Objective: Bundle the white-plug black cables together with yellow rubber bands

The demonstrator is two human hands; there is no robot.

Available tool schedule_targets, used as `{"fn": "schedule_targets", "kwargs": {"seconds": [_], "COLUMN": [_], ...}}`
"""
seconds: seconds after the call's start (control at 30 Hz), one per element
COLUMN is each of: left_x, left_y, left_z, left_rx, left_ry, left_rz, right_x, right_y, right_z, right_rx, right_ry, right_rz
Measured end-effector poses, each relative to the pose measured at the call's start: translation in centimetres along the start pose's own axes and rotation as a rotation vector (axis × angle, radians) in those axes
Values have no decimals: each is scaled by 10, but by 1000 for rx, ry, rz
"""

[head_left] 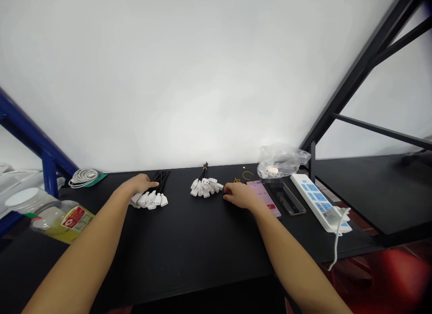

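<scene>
Hands apart. Left of the tied cable bundle (pixel 204 187), the left hand (pixel 141 183) lies over white-ended cables (pixel 153 199); immediately right of it, the right hand (pixel 239 195), fingers curled. Neither grip can be determined.

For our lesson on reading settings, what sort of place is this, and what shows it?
Probably a small workshop with a black worktable: white-ended black cables lie by the left hand, a yellow-tied bundle of similar ones lies nearby, and a power strip lies at the right.
</scene>
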State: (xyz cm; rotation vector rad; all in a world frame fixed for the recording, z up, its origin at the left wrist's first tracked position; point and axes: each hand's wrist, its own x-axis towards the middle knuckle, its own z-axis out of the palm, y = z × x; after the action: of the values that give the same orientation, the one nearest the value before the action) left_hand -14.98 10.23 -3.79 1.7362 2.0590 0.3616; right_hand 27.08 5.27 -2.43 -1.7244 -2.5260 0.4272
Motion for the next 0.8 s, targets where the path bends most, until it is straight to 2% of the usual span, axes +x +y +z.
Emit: {"fn": "schedule_targets", "kwargs": {"seconds": [0.1, 0.23, 0.43, 0.67, 0.8], "left_x": [-2, -9, -28, -46, -73], "left_y": [0, 3, 16, 28, 55], "left_z": [2, -4, -14, -28, -37], "left_rx": [-5, 9, 216, 278, 235], "left_ry": [-108, -71, 58, 182, 393], "left_rz": [-43, -102, -140, -162, -88], "right_x": [0, 1, 1, -1, -11], "right_y": [1, 2, 2, 4, 0], "right_z": [1, 1, 2, -4, -19], "right_rx": [10, 5, 23, 42, 144], "right_ry": [3, 6, 9, 24, 60], "right_rz": [-4, -13, -16, -9, -1]}}
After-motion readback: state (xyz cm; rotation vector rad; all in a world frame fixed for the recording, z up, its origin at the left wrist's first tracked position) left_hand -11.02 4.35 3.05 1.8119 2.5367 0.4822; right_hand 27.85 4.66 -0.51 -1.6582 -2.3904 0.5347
